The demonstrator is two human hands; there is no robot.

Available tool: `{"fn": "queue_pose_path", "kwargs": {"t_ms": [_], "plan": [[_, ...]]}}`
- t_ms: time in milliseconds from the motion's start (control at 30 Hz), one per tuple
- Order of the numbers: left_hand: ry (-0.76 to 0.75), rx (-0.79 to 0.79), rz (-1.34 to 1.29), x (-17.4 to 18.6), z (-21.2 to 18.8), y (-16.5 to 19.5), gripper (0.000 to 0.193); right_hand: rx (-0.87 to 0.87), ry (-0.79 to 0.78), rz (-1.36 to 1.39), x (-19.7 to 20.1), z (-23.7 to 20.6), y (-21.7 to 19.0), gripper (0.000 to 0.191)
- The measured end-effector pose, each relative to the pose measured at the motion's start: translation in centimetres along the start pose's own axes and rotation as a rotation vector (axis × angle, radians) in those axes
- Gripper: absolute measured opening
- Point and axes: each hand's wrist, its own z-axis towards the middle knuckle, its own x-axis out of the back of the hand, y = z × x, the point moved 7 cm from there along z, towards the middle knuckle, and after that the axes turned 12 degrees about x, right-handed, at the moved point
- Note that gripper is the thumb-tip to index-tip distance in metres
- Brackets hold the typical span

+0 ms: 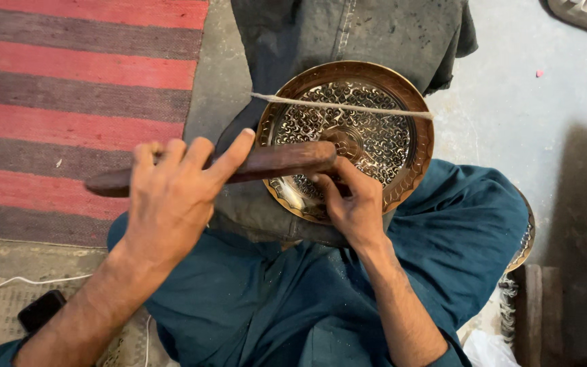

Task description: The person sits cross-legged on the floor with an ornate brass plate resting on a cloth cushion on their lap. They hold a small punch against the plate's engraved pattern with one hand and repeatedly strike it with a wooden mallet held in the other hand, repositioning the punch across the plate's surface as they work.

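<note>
A round engraved brass plate (375,143) rests on a grey cloth (348,34) in front of my crossed legs in teal trousers. My left hand (171,197) grips a dark wooden stick (273,161) that lies across the plate's left side, its fingers partly spread over the shaft. Pressed on the plate's lower edge, my right hand (351,204) holds something small that I cannot make out under the stick's end. A taut pale cord (341,107) runs across the upper part of the plate.
A red and brown striped rug (69,95) lies to the left. A dark phone (41,309) with a white cable (8,282) sits at lower left. Another brass plate edge (526,238) shows behind my right knee, near a wooden block (535,312). Bare concrete floor (531,129) extends right.
</note>
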Motion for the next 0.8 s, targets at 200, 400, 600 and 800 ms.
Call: {"fn": "queue_pose_path", "kwargs": {"t_ms": [200,400,600,800], "plan": [[-0.015,0.001,0.009,-0.6,0.0,1.0,0.074,0.028,-0.006,0.033,0.8,-0.4,0.4,0.027],[-0.014,0.004,0.033,-1.1,-0.1,1.5,0.072,0.014,-0.017,0.076,1.2,-0.8,1.0,0.028],[-0.018,0.013,-0.020,-1.1,0.0,1.9,0.078,0.014,-0.038,0.078,1.6,-1.1,1.3,0.026],[-0.079,0.048,-0.261,-1.5,0.2,1.9,0.080,0.002,-0.054,0.022,2.0,-1.1,1.7,0.027]]}}
